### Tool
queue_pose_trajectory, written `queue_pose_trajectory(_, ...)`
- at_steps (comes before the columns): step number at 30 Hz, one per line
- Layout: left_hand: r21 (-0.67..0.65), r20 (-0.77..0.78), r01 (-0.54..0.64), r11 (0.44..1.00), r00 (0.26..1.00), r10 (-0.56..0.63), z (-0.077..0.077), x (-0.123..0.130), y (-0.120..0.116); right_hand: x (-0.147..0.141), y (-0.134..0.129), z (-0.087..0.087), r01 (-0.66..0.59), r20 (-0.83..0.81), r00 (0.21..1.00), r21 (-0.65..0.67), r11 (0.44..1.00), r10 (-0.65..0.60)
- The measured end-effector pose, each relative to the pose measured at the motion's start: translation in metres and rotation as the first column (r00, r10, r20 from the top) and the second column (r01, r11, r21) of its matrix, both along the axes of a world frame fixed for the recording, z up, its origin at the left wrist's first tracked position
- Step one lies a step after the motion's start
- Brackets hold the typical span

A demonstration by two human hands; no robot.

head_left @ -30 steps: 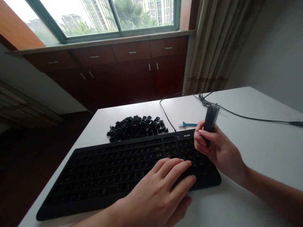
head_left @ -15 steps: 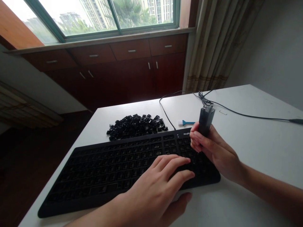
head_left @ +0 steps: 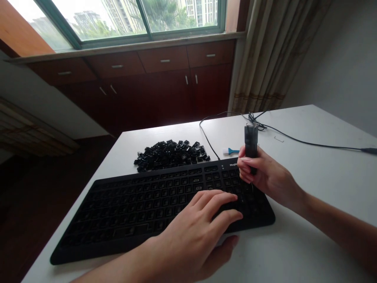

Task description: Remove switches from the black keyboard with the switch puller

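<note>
The right hand (head_left: 266, 175) pinches a dark translucent tool (head_left: 251, 137), probably a keycap puller, upright in its fingers, the tool's top rising toward 12 o'clock from the grip, above the right end of the keyboard (head_left: 132, 220). The left hand (head_left: 191, 228) lies spread on the keys. A pile of black keycaps (head_left: 171, 155) sits at 10 o'clock from the grip, and a blue brush (head_left: 232, 151) lies near, at 11 o'clock.

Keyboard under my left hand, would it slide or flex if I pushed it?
The black keyboard looks flat and rigid, so it probably won't flex much. It seems unlikely to tip, but may slide on the smooth white table.
</note>
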State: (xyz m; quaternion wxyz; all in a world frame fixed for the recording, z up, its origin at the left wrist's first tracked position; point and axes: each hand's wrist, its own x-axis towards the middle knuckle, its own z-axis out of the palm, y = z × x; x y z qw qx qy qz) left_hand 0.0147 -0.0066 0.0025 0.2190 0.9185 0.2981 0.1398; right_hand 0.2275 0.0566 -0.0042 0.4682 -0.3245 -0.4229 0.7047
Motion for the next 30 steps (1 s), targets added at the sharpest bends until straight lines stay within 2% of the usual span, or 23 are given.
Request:
queue_pose_trajectory(4, -0.049, 0.042, -0.03, 0.998, 0.999, 0.032, 0.001, -0.001, -0.001, 0.002, -0.007, 0.004, -0.072, 0.025, 0.997, 0.024, 0.997, 0.071)
queue_pose_trajectory(8, -0.17, 0.153, -0.091, 0.981, 0.981, 0.117, 0.002, -0.001, 0.0, 0.006, -0.014, 0.005, -0.133, 0.025, 0.991, 0.069, 0.989, 0.131)
queue_pose_trajectory(12, -0.261, 0.242, -0.112, 0.959, 0.954, 0.178, 0.003, -0.001, 0.002, 0.007, -0.008, 0.001, -0.183, -0.005, 0.983, 0.085, 0.979, 0.184)
queue_pose_trajectory(14, -0.291, 0.266, -0.101, 0.951, 0.947, 0.182, 0.003, -0.002, 0.003, 0.003, -0.003, 0.0, -0.165, 0.006, 0.986, 0.1, 0.981, 0.165)
queue_pose_trajectory(17, -0.335, 0.315, -0.105, 0.936, 0.924, 0.217, 0.003, -0.003, 0.003, -0.007, 0.005, 0.002, -0.124, 0.122, 0.986, 0.107, 0.987, 0.111)
queue_pose_trajectory(20, -0.44, 0.407, -0.168, 0.882, 0.838, 0.363, -0.001, -0.002, 0.005, -0.018, 0.008, 0.006, -0.172, 0.272, 0.954, 0.163, 0.971, 0.123)
queue_pose_trajectory(23, -0.58, 0.517, -0.148, 0.801, 0.693, 0.502, -0.005, 0.0, 0.009, -0.024, 0.002, 0.009, -0.22, 0.409, 0.91, 0.331, 0.918, 0.071)
queue_pose_trajectory(25, -0.616, 0.563, -0.095, 0.782, 0.641, 0.522, -0.006, 0.001, 0.011, -0.024, -0.005, 0.007, -0.234, 0.48, 0.877, 0.436, 0.869, -0.004)
queue_pose_trajectory(26, -0.616, 0.569, -0.077, 0.784, 0.644, 0.511, -0.006, 0.001, 0.012, -0.023, -0.009, 0.006, -0.252, 0.512, 0.859, 0.475, 0.843, -0.032)
queue_pose_trajectory(30, -0.544, 0.535, -0.068, 0.837, 0.74, 0.408, -0.002, 0.0, 0.011, -0.019, -0.019, 0.0, -0.378, 0.598, 0.799, 0.58, 0.721, -0.062)
